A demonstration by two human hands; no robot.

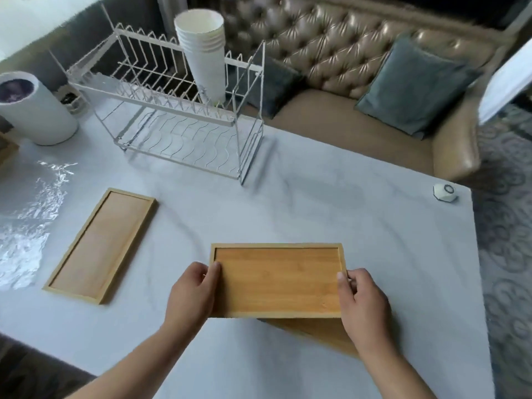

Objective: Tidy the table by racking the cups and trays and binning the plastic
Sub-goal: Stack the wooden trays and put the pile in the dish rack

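Note:
Both hands hold a wooden tray (276,279) by its short ends, just above the table near the front. My left hand (192,292) grips the left end and my right hand (361,300) grips the right end. Another wooden tray (319,331) lies partly hidden beneath it. A third, longer tray (102,244) lies flat to the left. A white wire dish rack (178,110) stands at the back, with a stack of white paper cups (204,53) on its upper tier. Crumpled clear plastic (31,220) lies at the left edge. A white bin (34,108) stands at the back left.
The marble-look table (316,197) has a small white hexagonal device (445,193) at its right corner. A brown leather sofa (359,82) with grey cushions sits behind the table. Patterned carpet lies to the right.

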